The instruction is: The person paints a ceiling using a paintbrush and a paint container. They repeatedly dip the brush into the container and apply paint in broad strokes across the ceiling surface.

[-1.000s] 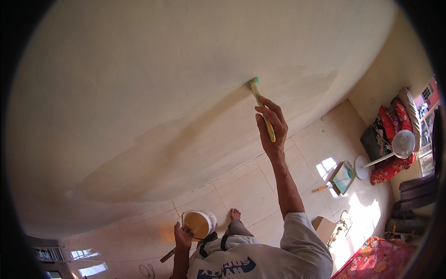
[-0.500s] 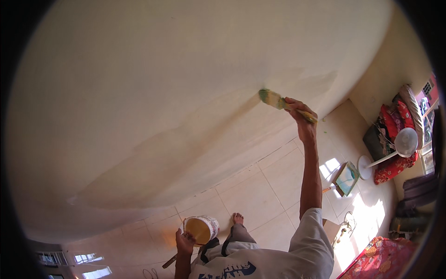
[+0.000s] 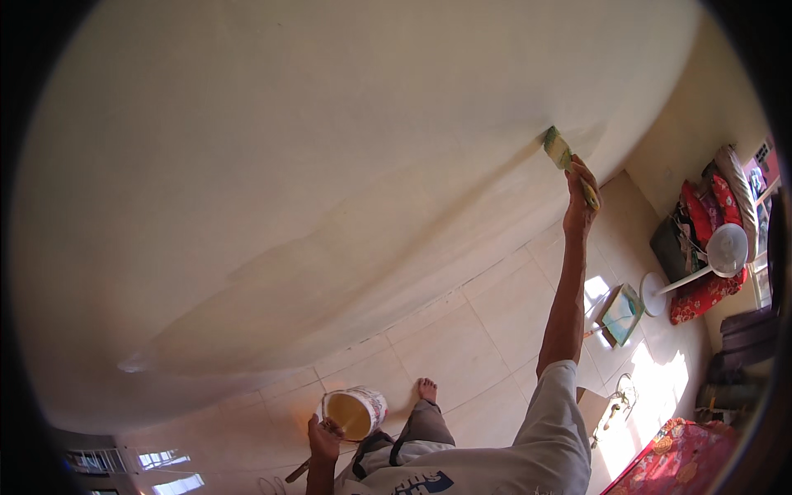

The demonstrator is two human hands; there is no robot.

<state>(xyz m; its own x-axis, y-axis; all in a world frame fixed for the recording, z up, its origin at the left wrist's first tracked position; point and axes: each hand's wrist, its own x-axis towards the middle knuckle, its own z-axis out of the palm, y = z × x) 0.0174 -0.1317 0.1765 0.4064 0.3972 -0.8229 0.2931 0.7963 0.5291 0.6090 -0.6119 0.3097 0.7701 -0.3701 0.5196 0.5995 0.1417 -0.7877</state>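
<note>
My right hand (image 3: 581, 195) grips a paintbrush (image 3: 558, 148) by its yellowish handle, its green-stained bristles against or just off the pale wall (image 3: 313, 157). A long shadow runs down-left from the bristles, across a faintly darker patch. At the lower middle, my left hand (image 3: 324, 437) is closed on the rim or handle of a round white bucket (image 3: 373, 404) holding yellowish liquid. A wooden stick or tool handle (image 3: 297, 471) sticks out below that hand; what it belongs to is hidden.
My bare foot (image 3: 426, 389) is on the tiled floor (image 3: 495, 330). At right are a paint tray (image 3: 620, 313) with a roller, a white pedestal stand (image 3: 697, 276) with a round head, piled red bedding (image 3: 701, 206), a cardboard piece (image 3: 592, 408) with cables, and red floral cloth (image 3: 676, 454).
My right hand and the brush have moved rightward along the wall, dipping slightly and then rising, and the brush has changed its angle. The left hand still holds the bucket.
</note>
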